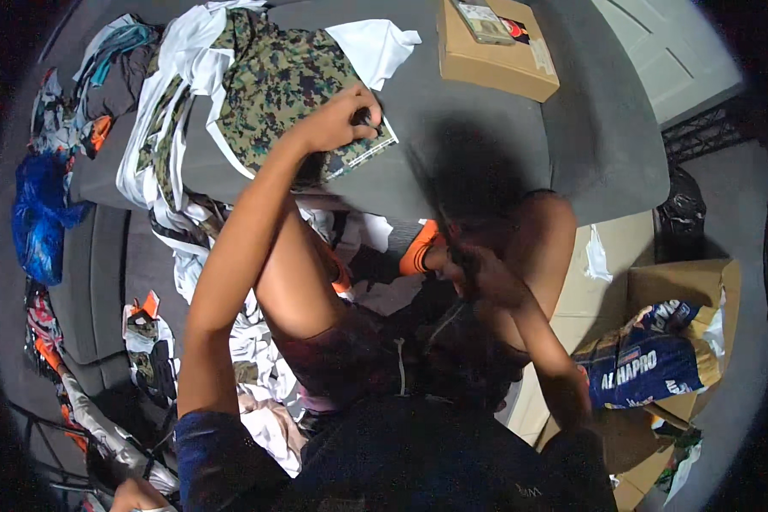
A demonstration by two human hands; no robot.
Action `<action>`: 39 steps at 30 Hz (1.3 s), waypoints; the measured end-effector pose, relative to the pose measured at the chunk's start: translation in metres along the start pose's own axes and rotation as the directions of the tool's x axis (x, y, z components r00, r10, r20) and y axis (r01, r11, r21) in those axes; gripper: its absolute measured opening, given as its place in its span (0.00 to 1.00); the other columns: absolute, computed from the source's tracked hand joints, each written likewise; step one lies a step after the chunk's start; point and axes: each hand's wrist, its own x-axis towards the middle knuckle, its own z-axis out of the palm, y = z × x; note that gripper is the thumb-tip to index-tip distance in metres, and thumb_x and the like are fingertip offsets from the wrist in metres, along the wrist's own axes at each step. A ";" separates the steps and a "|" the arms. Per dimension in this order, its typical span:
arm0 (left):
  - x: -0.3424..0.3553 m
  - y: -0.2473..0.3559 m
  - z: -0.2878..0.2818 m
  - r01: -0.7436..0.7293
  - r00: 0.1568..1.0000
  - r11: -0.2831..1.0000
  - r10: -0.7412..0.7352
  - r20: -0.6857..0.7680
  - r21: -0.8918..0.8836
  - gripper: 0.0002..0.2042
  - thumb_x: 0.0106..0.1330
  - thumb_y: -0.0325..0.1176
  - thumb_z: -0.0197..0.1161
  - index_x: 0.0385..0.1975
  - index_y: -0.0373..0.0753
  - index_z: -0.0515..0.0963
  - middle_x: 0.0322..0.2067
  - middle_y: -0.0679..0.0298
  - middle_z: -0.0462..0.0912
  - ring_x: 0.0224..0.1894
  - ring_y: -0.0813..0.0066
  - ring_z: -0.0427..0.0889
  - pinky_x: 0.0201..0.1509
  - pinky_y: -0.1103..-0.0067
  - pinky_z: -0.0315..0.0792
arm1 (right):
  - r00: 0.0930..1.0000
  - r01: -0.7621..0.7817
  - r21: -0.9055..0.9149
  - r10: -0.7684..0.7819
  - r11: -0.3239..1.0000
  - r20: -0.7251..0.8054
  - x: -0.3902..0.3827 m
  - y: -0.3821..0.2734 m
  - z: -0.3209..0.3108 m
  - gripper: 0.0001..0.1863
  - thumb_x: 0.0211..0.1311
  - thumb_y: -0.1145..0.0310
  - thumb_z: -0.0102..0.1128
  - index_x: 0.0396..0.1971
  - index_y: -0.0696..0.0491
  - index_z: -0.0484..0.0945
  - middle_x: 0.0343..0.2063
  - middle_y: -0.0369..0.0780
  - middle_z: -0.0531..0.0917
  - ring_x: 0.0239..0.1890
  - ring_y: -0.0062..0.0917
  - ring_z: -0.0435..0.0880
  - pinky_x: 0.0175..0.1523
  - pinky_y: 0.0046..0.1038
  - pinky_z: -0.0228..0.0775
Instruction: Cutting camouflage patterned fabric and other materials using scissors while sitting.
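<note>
Camouflage fabric (286, 94) with white edges lies spread on the grey cushioned surface in front of me. Over its right part is my left hand (343, 119), fingers curled and closed; something small and dark shows between them, too hidden to name. A white-edged corner of the fabric sits just below those fingers. Lower and to the right, above my lap, my right hand (486, 277) is closed around a long, thin dark tool (429, 183). The tool points up toward the cushion and is smeared by motion, so its exact kind does not show.
A cardboard box (495, 64) with a small packet on top stands at the cushion's far right. Piled cloth (192, 51) and a blue plastic bag (38, 218) lie left. White scraps (260, 358) cover the floor; an open carton (687, 277) holds a blue sack (640, 358) at right.
</note>
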 end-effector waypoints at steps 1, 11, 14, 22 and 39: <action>0.001 -0.001 0.001 0.003 1.000 1.000 -0.003 0.004 -0.008 0.10 0.51 0.22 0.63 0.32 0.40 0.73 0.42 0.65 0.68 0.45 0.70 0.68 0.53 0.78 0.61 | 1.000 0.014 -0.120 -0.012 0.993 0.024 0.003 0.001 0.000 0.12 0.57 0.74 0.46 0.41 0.58 0.73 0.25 0.39 0.78 0.21 0.19 0.72 0.25 0.17 0.61; -0.007 -0.006 -0.002 -0.058 0.997 0.997 0.056 -0.051 -0.046 0.14 0.52 0.23 0.63 0.38 0.41 0.71 0.43 0.67 0.68 0.46 0.71 0.68 0.55 0.79 0.59 | 0.944 -0.318 -0.054 0.311 0.946 -0.113 0.026 -0.040 -0.013 0.09 0.60 0.73 0.42 0.29 0.56 0.74 0.17 0.36 0.74 0.13 0.17 0.65 0.16 0.19 0.54; -0.004 -0.005 -0.002 -0.043 0.998 0.998 0.041 -0.037 -0.045 0.14 0.52 0.24 0.63 0.38 0.41 0.71 0.43 0.67 0.67 0.47 0.71 0.68 0.56 0.79 0.58 | 0.928 -0.358 -0.022 0.353 0.934 -0.122 0.028 -0.046 -0.014 0.11 0.60 0.72 0.41 0.25 0.55 0.75 0.14 0.36 0.73 0.10 0.16 0.63 0.14 0.20 0.51; 0.005 -0.001 0.003 -0.086 0.994 0.996 0.086 0.067 0.001 0.13 0.53 0.26 0.64 0.38 0.41 0.72 0.48 0.66 0.66 0.52 0.69 0.66 0.58 0.78 0.57 | 0.982 -0.191 -0.225 0.189 0.955 -0.031 0.026 -0.040 -0.025 0.12 0.60 0.72 0.41 0.23 0.54 0.75 0.12 0.35 0.73 0.07 0.14 0.61 0.11 0.18 0.48; 0.010 -0.003 0.013 -0.109 0.989 0.987 0.096 0.113 0.119 0.14 0.51 0.29 0.66 0.38 0.46 0.75 0.54 0.64 0.63 0.57 0.66 0.62 0.60 0.75 0.55 | 0.933 -0.355 0.019 0.356 0.935 -0.051 0.030 -0.045 -0.022 0.12 0.57 0.71 0.41 0.25 0.55 0.77 0.13 0.36 0.76 0.08 0.13 0.63 0.12 0.17 0.48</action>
